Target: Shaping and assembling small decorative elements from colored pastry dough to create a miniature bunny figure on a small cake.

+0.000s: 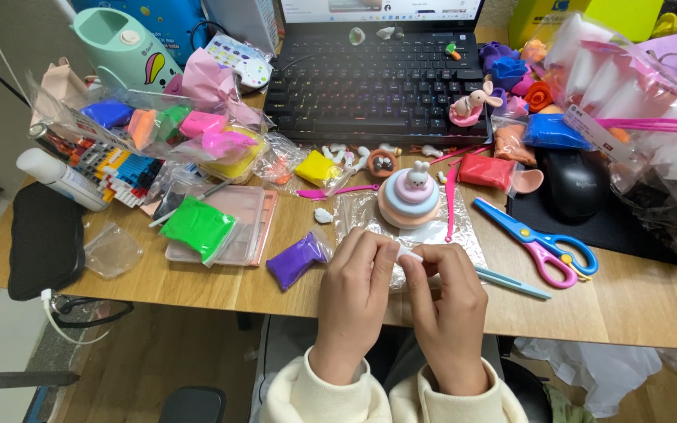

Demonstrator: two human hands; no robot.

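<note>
My left hand (354, 294) and my right hand (448, 301) meet at the table's front edge, both pinching a small piece of white clay (409, 254) between their fingertips. Just beyond them lies a clear plastic sheet (464, 235) bearing a layered pastel clay cake (408, 200) topped with a small white bunny. A purple clay pack (295, 260) lies left of my left hand. A light blue modelling tool (511, 283) rests right of my right hand.
Blue-and-pink scissors (542, 243), a red clay pack (486, 171), a yellow clay pack (316, 168) and a green one (197, 225) on a pink case lie around. A keyboard (374, 86), a black mouse (575, 184) and bags of clay crowd the back.
</note>
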